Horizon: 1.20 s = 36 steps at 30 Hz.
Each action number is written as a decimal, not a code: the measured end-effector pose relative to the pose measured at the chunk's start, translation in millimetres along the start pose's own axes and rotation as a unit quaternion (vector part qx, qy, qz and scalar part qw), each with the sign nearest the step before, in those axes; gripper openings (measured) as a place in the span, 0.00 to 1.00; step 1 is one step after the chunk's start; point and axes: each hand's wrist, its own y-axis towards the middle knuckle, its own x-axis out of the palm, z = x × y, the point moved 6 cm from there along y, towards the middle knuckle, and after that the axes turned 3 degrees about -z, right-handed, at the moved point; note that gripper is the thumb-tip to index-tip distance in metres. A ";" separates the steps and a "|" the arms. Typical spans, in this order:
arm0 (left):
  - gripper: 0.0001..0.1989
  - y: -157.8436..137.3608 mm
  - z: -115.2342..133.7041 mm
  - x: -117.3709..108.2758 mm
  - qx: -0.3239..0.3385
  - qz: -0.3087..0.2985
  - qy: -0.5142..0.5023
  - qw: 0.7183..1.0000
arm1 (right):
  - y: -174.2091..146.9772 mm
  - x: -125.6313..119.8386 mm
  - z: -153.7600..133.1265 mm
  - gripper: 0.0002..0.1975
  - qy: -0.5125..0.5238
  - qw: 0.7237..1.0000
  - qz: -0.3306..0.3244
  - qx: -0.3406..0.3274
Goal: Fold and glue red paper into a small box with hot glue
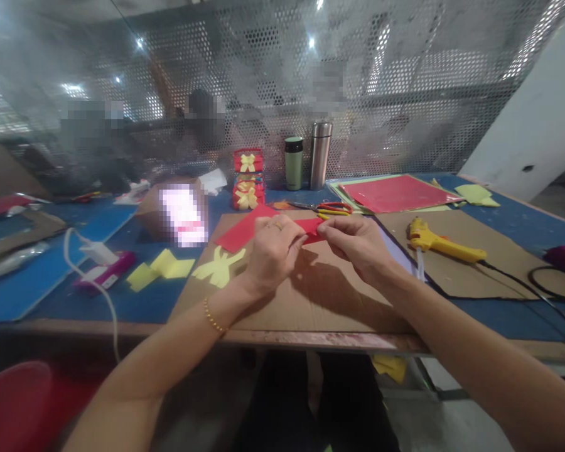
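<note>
A small piece of red paper (311, 228) is pinched between both hands above the sheet of cardboard (268, 317). My left hand (274, 248) grips its left end, thumb against the curled fingers. At the other end, my right hand (353, 242) holds it between thumb and fingertips. Just left of my left hand lies a larger red paper piece (242, 231) on the cardboard. Beside my left wrist rests a yellow paper bow cutout (220, 267). Scissors with red handles (334, 207) lie behind the hands. Part of the held paper is hidden by my fingers.
A yellow glue gun (445, 242) with a cord lies right, on another cardboard. Red sheets (400, 191), a green tumbler (294, 164) and a steel flask (320, 157) stand behind. Small red boxes with bows (248, 194) are stacked there. A purple power strip (106, 271) lies left.
</note>
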 end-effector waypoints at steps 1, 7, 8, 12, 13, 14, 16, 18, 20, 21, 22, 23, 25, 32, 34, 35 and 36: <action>0.08 0.1 0.4 -0.1 0.001 -0.001 -0.003 1.000 | 0.3 -0.2 0.3 0.17 -0.008 1.000 0.000 0.003; 0.10 0.0 3.5 1.2 0.029 -0.014 0.054 0.998 | 4.2 -2.2 3.1 0.15 -0.062 0.998 -0.028 0.013; 0.10 -0.2 4.2 1.3 0.036 -0.013 0.057 0.998 | 4.7 -2.6 3.3 0.15 -0.070 0.997 -0.033 0.015; 0.10 -0.8 4.8 2.4 0.037 -0.018 0.041 0.998 | 4.8 -4.1 3.3 0.14 -0.093 0.995 -0.035 0.025; 0.10 -0.9 4.7 2.9 0.032 -0.022 0.038 0.999 | 4.6 -4.3 3.2 0.14 -0.094 0.995 -0.033 0.027; 0.10 -0.9 4.9 3.3 0.029 -0.025 0.037 0.999 | 4.3 -4.6 3.0 0.14 -0.094 0.995 -0.029 0.030; 0.10 -0.9 5.9 3.6 0.029 -0.028 0.044 0.998 | 3.8 -4.6 3.0 0.14 -0.090 0.995 -0.024 0.036; 0.10 -0.9 7.4 3.2 0.038 -0.024 0.056 0.997 | 3.6 -3.6 3.7 0.13 -0.080 0.995 -0.027 0.047; 0.10 -0.8 8.2 2.7 0.046 -0.017 0.059 0.997 | 3.3 -2.2 5.1 0.13 -0.063 0.996 -0.034 0.062; 0.11 -0.8 8.2 2.6 0.047 -0.016 0.059 0.997 | 3.1 -1.5 5.8 0.14 -0.053 0.996 -0.038 0.069; 0.11 -0.9 8.0 2.8 0.048 -0.016 0.059 0.997 | 2.9 -1.0 6.4 0.14 -0.043 0.995 -0.039 0.075; 0.11 -1.0 7.7 3.1 0.048 -0.019 0.062 0.997 | 2.7 -0.7 7.1 0.15 -0.032 0.995 -0.040 0.080; 0.12 -1.4 7.4 3.4 0.051 -0.022 0.067 0.996 | 2.3 -0.5 8.6 0.17 -0.010 0.995 -0.042 0.087; 0.13 -5.2 9.4 3.5 0.089 -0.017 0.068 0.994 | 1.0 4.4 20.8 0.16 0.077 0.981 -0.121 0.130; 0.13 -5.7 9.1 4.5 0.091 -0.020 0.070 0.993 | 0.8 5.2 23.1 0.17 0.089 0.977 -0.137 0.141; 0.13 -5.6 9.1 4.8 0.092 -0.020 0.075 0.993 | 0.9 5.1 23.4 0.17 0.091 0.976 -0.138 0.142; 0.13 -5.4 9.4 4.7 0.094 -0.017 0.082 0.992 | 1.1 4.9 23.2 0.17 0.091 0.976 -0.135 0.143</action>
